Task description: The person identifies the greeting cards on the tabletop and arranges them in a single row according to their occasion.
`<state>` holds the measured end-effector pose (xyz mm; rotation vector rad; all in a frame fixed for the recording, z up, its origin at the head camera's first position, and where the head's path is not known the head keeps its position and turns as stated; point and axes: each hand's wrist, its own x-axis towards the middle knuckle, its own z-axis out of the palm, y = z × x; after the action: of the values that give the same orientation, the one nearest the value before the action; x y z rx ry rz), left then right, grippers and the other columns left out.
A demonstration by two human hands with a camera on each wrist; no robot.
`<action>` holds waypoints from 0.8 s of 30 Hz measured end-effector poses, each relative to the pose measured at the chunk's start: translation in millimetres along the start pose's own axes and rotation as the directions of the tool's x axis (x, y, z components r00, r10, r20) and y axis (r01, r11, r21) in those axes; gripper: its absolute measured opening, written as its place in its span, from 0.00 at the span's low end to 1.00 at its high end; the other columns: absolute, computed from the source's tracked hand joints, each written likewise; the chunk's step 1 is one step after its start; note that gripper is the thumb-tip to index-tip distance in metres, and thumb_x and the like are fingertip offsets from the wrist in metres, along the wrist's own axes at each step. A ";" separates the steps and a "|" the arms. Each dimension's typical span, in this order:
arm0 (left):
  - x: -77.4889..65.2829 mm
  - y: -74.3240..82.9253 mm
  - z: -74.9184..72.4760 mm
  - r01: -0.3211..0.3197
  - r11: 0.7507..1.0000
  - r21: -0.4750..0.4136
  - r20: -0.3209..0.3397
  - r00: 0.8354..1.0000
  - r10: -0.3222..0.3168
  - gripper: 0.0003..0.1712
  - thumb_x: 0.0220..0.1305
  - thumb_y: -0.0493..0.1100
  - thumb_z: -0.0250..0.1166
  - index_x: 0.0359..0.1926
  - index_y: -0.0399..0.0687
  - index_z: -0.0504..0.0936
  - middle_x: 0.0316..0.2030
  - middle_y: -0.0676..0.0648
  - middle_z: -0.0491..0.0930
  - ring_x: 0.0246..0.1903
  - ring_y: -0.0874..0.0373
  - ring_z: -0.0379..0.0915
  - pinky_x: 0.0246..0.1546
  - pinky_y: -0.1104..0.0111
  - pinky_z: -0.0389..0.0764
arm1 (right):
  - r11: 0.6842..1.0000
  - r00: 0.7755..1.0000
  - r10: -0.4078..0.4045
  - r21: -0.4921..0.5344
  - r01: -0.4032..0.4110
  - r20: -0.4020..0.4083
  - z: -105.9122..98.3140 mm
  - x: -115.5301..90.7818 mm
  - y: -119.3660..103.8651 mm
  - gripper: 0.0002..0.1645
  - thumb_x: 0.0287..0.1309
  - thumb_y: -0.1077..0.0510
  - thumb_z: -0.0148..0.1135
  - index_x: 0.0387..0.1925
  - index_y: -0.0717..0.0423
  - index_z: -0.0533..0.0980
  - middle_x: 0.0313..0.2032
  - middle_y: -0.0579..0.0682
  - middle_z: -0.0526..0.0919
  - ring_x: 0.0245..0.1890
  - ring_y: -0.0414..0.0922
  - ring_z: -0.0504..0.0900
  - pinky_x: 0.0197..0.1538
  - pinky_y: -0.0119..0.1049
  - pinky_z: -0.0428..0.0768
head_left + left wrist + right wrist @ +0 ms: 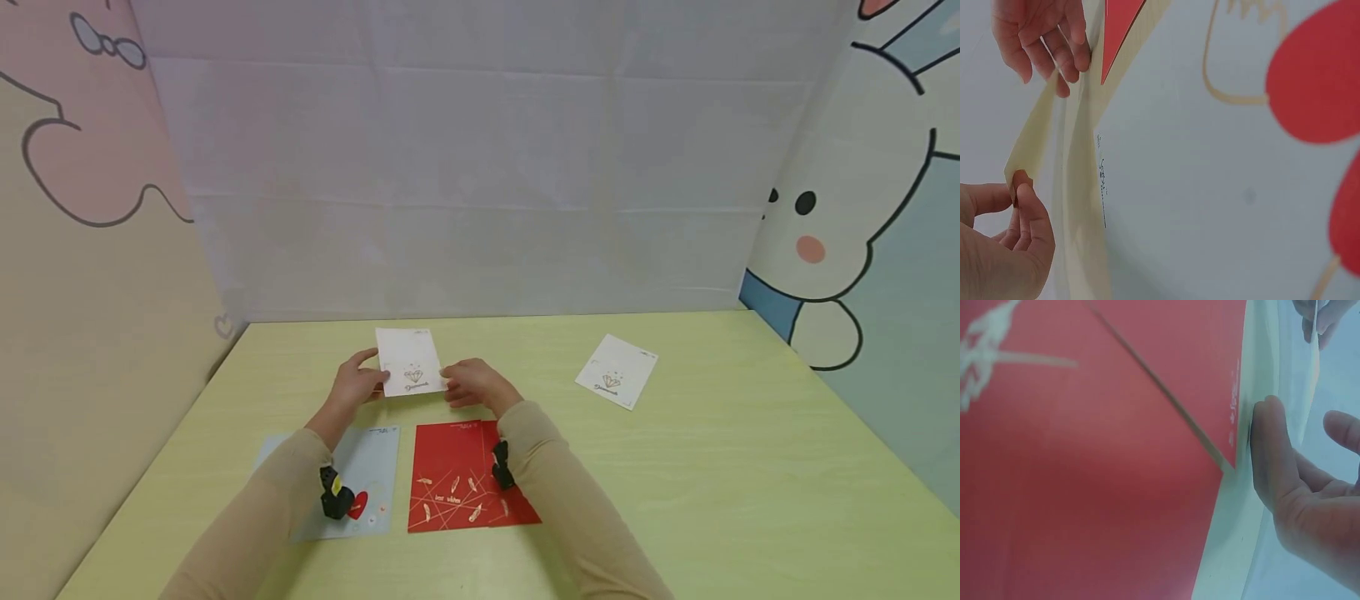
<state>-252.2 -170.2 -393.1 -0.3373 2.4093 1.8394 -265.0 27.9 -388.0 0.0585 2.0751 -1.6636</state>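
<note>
A small white card (407, 354) with a gold diamond drawing stands tilted up near the back of the table. My left hand (354, 385) pinches its left edge between thumb and fingers. In the left wrist view the card appears nearly edge-on, its pale underside (1034, 134) showing. At the card's right edge is my right hand (480, 385), fingertips close beside it. The right wrist view shows that hand's thumb (1342, 430) and loosely extended fingers spread apart, with the card beyond them.
A second white diamond card (618, 372) lies to the right. Nearer me are red cards (447, 462) overlapping each other, partly under my right forearm, and a light blue sheet (375, 467) with a red heart, partly covered by my left forearm. A white curtain (487, 167) hangs behind the table.
</note>
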 end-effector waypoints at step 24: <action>-20.3 19.2 22.3 -0.071 0.997 -0.038 0.138 0.988 0.076 0.29 0.61 0.36 0.55 0.62 0.40 0.58 0.42 0.36 0.75 0.29 0.56 0.73 0.36 0.64 0.75 | 0.981 0.972 -0.190 -0.071 0.182 -0.138 -32.5 -15.8 -5.7 0.22 0.55 0.65 0.54 0.53 0.65 0.67 0.41 0.58 0.75 0.36 0.49 0.78 0.40 0.39 0.76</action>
<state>-238.3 -141.5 -376.8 -0.1192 2.3296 1.8673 -263.7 60.6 -371.8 -0.0369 2.2975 -1.7531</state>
